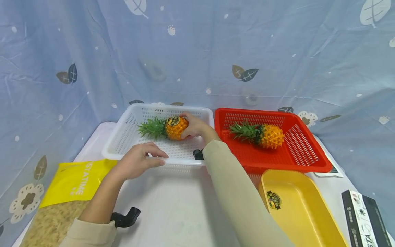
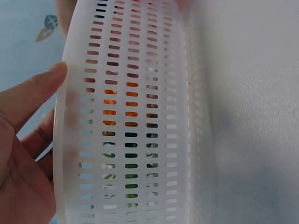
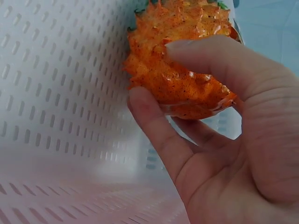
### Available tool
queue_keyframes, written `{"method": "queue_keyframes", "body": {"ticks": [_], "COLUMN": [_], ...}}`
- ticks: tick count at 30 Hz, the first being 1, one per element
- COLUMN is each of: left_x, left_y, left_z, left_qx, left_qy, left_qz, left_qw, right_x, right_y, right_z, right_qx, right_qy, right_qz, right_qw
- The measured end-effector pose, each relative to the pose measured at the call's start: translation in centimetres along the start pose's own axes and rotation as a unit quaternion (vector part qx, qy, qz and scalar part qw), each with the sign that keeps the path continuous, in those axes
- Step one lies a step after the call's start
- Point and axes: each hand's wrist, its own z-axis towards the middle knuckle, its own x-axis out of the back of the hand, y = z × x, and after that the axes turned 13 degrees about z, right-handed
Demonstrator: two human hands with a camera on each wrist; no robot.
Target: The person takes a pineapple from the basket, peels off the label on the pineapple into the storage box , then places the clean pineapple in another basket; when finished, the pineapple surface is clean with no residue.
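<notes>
A small orange pineapple [image 1: 176, 129] with a green crown and a dark round label lies in the white plastic basket [image 1: 114, 151], crown to the left. My right hand [image 1: 196, 127] grips its base end, and the right wrist view shows thumb and fingers curled round the spiky orange skin. On the near rim of that basket, my left hand [image 1: 139, 158] has its thumb outside and its fingers over the inner side. Through the slots in the left wrist view, the basket wall [image 2: 121, 140] lets orange and green show.
Right of the white basket, a red basket [image 1: 311, 147] holds another pineapple [image 1: 270, 136]. A yellow tub [image 1: 296, 202] with a round sticker stands in front of it. A black-and-white box [image 1: 364, 219] lies far right, a yellow-topped bag [image 1: 77, 178] at left. A patterned blue curtain hangs behind.
</notes>
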Motion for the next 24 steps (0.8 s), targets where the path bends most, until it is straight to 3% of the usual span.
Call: {"method": "queue_keyframes", "body": {"ticks": [10,24], "left_x": [0.10,0.50], "left_y": [-0.08,-0.06], "left_z": [-0.16,0.47], "left_qx": [0.004,0.003], "left_qy": [-0.004,-0.035], "left_qz": [0.004,0.011], "left_qw": [1.0000,0.9993], "right_x": [-0.22,0.12], "right_y": [-0.14,-0.15], "right_z": [0.09,0.13], "right_qx": [-0.010,0.000], "right_qy": [-0.009,0.004], "right_qz": [0.021,0.060], "right_qw": [0.9997,0.9982]}}
